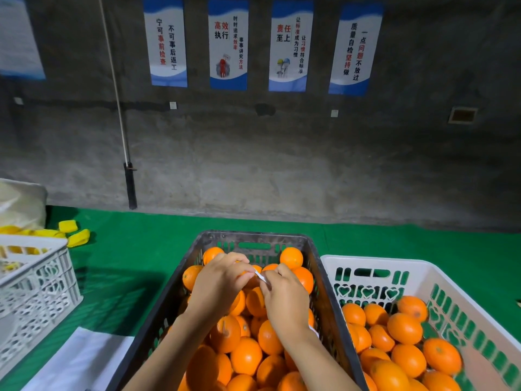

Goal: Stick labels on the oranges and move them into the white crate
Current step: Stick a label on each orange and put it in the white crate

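At the far left a pale openwork crate (33, 280) sits on the green mat (135, 249), with some yellow pieces (74, 234) lying on the mat just behind it and a white sheet (81, 359) near its front corner.

In the middle stands the dark crate (174, 280), heaped with oranges (245, 355). My left hand (217, 283) hovers over the far end of that heap, fingers curled in and thumb and forefinger pinched on one end of a small white label strip (260, 277). My right hand (284, 294) meets it from the other side, fingertips closed narrowly on the strip's other end, so the strip is held between both hands above the fruit. I cannot tell whether a sticker has come free from it. Neither hand holds an orange.

Touching the dark crate on its right is the white crate (366, 266), with heart-shaped cutouts in its far wall. Oranges (403, 328) already lie in it, roughly one layer deep, packed toward the near side.

Behind everything rises a grey wall with four blue-and-white posters (228, 43).
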Demonstrator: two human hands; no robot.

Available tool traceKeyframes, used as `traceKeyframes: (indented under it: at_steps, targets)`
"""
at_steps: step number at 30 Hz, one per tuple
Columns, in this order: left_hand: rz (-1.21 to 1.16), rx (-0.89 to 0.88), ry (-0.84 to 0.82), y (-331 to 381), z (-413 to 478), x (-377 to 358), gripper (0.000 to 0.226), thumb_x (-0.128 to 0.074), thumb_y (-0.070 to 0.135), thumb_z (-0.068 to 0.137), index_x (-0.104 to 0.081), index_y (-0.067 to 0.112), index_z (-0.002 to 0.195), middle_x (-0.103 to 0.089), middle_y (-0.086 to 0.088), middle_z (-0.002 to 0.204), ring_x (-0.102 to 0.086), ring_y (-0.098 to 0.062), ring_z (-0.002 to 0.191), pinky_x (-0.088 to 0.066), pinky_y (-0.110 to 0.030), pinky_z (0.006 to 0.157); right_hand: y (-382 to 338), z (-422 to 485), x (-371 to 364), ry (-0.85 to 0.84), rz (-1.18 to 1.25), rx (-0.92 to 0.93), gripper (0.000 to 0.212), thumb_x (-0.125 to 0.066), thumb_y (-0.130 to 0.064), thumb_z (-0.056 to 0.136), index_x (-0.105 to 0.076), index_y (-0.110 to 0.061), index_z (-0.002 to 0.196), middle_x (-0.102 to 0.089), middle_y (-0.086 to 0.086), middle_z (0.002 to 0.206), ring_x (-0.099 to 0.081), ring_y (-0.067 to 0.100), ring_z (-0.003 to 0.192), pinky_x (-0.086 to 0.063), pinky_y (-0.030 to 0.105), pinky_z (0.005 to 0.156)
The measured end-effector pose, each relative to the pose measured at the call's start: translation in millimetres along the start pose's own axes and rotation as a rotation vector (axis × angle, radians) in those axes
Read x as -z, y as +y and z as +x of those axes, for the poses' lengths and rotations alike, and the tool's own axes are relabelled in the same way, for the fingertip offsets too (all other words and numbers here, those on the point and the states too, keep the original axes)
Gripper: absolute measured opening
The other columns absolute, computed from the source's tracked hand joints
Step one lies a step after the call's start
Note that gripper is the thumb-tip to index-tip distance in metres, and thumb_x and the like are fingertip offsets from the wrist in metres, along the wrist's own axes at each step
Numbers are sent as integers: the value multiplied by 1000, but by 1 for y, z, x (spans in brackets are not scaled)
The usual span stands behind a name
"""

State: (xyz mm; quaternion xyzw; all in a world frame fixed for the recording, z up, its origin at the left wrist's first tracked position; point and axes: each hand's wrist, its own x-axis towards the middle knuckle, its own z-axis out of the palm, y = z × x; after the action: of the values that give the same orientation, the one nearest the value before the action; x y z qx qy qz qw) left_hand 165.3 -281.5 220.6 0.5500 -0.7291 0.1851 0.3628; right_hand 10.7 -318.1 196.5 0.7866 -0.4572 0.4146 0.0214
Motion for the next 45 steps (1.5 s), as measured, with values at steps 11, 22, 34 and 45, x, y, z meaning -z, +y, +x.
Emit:
traceKeyframes:
  at_steps: [11, 22, 34, 45]
  targets:
    - [-136, 125, -50, 0, -3, -7, 11, -56, 24, 96, -65, 20, 92, -65, 5, 106, -57, -10, 96, -50, -29, 83, 3, 3, -7, -212, 351, -346, 33, -64, -42, 95, -56, -31, 65, -51, -6, 61, -44, 13, 56, -25, 25, 48]
    - [-395, 703, 227, -4, 0, -2, 15, -57, 20, 91, -59, 28, 78, -65, 6, 75, -57, -6, 65, -43, -27, 61, 7, 7, -10, -336, 730, -562, 56, -70, -22, 92, -28, -18, 55, -24, 2, 53, -24, 18, 53, -20, 34, 57]
    - [-13, 1016, -112, -47, -11, 15, 21, -45, 19, 89, -58, 15, 72, -65, -14, 83, -61, -36, 78, -47, -35, 68, 12, 7, -16, -298, 670, -583, 44, -64, -24, 95, -37, -14, 61, -32, 1, 54, -31, 17, 53, -25, 32, 53]
    - [181, 918, -119, -51, -14, 8, 17, -51, 20, 90, -66, 13, 84, -69, -17, 90, -63, -38, 82, -49, -35, 68, 8, 7, -14, -303, 594, -538, 48, -63, -25, 96, -33, -19, 58, -30, -3, 52, -30, 13, 49, -24, 30, 52]
